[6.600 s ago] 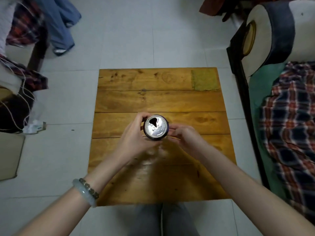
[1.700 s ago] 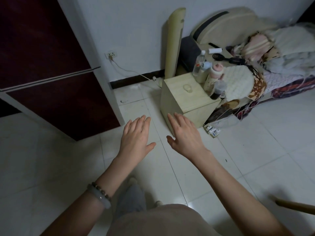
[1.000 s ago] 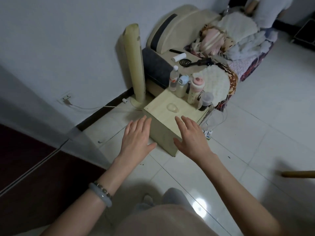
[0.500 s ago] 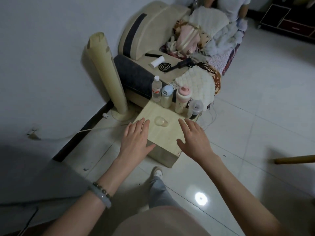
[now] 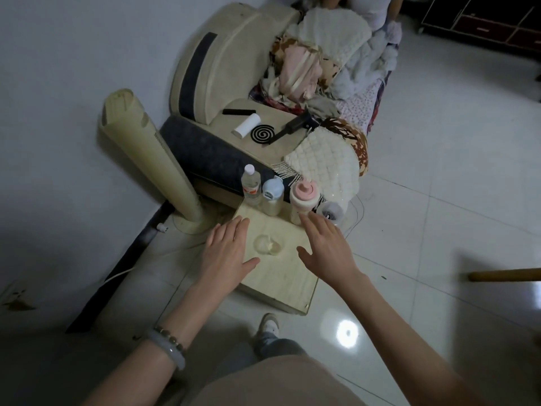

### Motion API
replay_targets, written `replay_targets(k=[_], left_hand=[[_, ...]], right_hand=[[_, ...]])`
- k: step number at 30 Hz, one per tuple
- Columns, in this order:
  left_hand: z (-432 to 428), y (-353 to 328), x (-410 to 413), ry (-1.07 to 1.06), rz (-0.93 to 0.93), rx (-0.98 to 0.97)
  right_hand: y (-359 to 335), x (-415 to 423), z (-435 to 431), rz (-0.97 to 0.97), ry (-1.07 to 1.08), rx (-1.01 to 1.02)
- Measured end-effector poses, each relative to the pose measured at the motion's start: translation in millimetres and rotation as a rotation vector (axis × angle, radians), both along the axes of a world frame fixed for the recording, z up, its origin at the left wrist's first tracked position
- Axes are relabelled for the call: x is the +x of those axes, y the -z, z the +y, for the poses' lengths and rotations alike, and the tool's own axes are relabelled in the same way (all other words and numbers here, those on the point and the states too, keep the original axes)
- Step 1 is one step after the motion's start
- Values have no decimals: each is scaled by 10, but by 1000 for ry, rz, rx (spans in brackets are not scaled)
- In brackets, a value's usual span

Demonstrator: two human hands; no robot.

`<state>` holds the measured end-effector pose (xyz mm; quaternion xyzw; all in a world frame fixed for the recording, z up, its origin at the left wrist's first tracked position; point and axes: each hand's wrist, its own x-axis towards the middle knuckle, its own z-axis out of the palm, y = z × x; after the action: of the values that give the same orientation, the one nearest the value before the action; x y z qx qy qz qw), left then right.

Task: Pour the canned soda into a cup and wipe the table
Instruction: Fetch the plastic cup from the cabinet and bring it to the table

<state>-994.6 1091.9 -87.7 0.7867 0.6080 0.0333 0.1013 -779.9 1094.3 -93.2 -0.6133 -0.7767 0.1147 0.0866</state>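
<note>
A small clear glass cup stands on a low pale wooden box on the floor. My left hand hovers flat just left of the cup, fingers straight and holding nothing. My right hand hovers flat just right of it, also empty, its fingertips near a pink-capped bottle. The soda can is not in view. Only one corner of the wooden table shows at the right edge.
A water bottle, a blue-capped bottle and a lidded cup line the box's far edge. A tall cream fan stands to the left. A cluttered sofa lies behind. White tiled floor stretches right.
I have left the table and the can, turned and come up to the wooden box. Both open hands have moved in to either side of the glass cup.
</note>
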Motion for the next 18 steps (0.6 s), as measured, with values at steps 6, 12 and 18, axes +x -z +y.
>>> replay_targets(k=[6, 12, 18], left_hand=[[328, 211, -30, 11, -65, -108], [641, 462, -132, 80, -81, -180], [894, 890, -223, 132, -89, -244]], right_hand=[[301, 79, 184, 39, 47, -82], [542, 66, 346, 84, 90, -155], [943, -25, 466, 134, 112, -244]])
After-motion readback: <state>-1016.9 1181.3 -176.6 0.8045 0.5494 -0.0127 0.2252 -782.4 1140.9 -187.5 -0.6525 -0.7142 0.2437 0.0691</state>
